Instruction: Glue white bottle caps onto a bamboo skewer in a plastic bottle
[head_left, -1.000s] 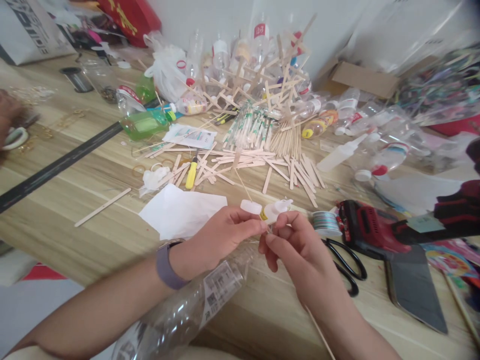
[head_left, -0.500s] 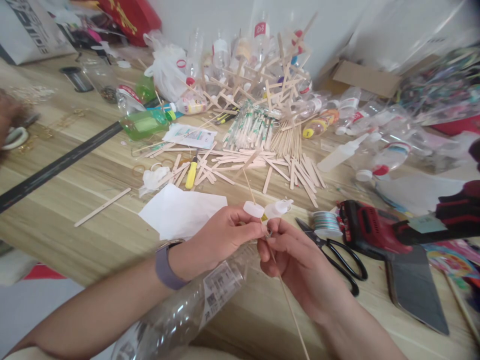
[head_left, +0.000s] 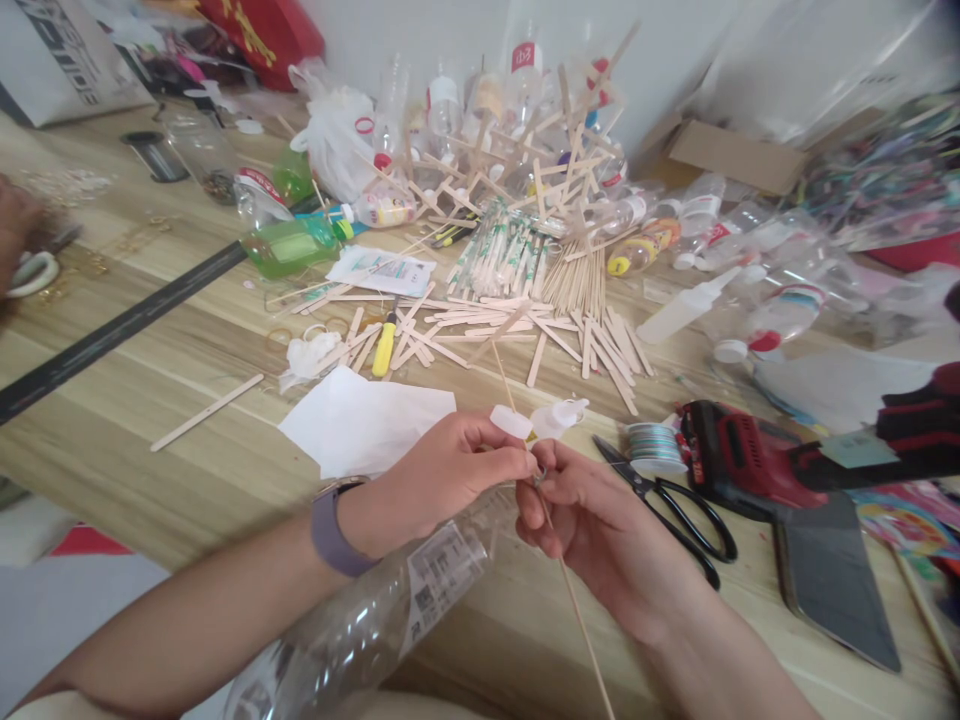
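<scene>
A thin wooden skewer runs between my two hands, with a white bottle cap around its upper part and a flat wooden stick by its far tip. My left hand pinches the skewer just below the cap. Close against it, my right hand is closed on the same skewer, its fingertips at a small shiny bit I cannot make out. Under my left forearm lies a clear plastic bottle with a printed label. A small white squeeze bottle lies behind my fingers.
Black scissors, a spool of thread, a red drill and a dark phone lie at right. White paper, a yellow screwdriver and flat sticks are ahead. Another person's hand shows far left.
My hands stay nearly in place around the skewer. The cap appears slightly more tilted, and my right fingers have shifted a little. The other person's hand has moved slightly.
</scene>
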